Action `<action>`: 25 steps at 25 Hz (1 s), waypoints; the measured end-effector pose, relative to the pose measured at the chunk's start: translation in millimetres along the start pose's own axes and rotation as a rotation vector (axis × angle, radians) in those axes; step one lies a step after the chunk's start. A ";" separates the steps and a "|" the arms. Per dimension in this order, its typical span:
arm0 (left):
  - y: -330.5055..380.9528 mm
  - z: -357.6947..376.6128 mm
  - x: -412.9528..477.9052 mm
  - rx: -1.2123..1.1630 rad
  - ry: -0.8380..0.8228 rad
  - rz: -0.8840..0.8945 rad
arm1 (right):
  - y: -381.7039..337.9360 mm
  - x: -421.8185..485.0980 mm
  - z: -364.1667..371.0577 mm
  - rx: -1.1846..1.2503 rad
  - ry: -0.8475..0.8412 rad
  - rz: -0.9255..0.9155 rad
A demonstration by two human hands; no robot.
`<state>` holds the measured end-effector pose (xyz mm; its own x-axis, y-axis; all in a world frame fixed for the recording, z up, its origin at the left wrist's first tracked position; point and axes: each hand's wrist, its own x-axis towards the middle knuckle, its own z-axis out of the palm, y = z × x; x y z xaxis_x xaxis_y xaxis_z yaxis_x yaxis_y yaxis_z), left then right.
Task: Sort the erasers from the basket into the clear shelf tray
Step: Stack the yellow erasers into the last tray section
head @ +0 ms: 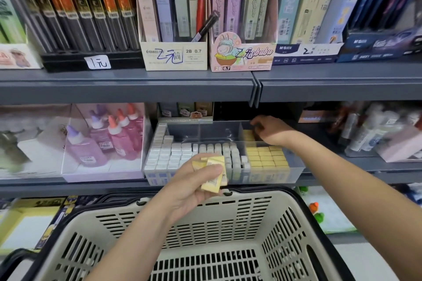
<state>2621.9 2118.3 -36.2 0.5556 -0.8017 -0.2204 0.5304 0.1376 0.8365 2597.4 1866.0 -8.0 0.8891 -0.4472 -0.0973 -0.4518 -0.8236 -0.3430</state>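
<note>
A clear shelf tray [294, 172] sits on the middle shelf, with white erasers [169, 155] in its left and middle sections and yellow erasers [266, 157] on the right. My left hand [194, 191] hovers in front of the tray, above the basket [228, 235], gripping a few yellow erasers [212, 180]. My right hand [269, 130] reaches into the back of the tray's right section, fingers curled down on the yellow erasers [248, 136] there; whether it grips one is hidden.
The beige slotted basket fills the lower frame, its bottom bare where visible. A clear box of pink glue bottles [107, 141] stands left of the tray. Boxes of pencil leads [175, 29] line the upper shelf, whose grey edge [137, 86] overhangs the tray.
</note>
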 end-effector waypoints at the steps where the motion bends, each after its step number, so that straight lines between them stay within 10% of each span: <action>1: 2.1 4.3 1.3 -0.001 0.008 0.011 | -6.1 -9.3 -3.4 0.021 0.051 -0.011; 7: 6.9 28.7 11.5 0.081 0.115 0.065 | -47.6 -87.6 -14.6 0.675 -0.074 -0.328; 12: 3.1 41.6 14.9 -0.010 0.152 0.014 | -56.8 -107.7 -8.6 0.539 -0.005 -0.358; 20: 0.7 39.7 13.6 -0.209 0.140 -0.074 | -37.3 -96.6 -5.5 0.932 -0.102 -0.229; 25: 5.4 27.3 17.1 -0.209 0.267 -0.038 | -2.4 -53.9 -21.1 0.999 0.230 0.036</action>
<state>2616.8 2089.4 -21.7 0.6666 -0.6314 -0.3961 0.6580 0.2489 0.7107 2549.0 1884.7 17.7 0.7935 -0.6082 0.0224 -0.1169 -0.1884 -0.9751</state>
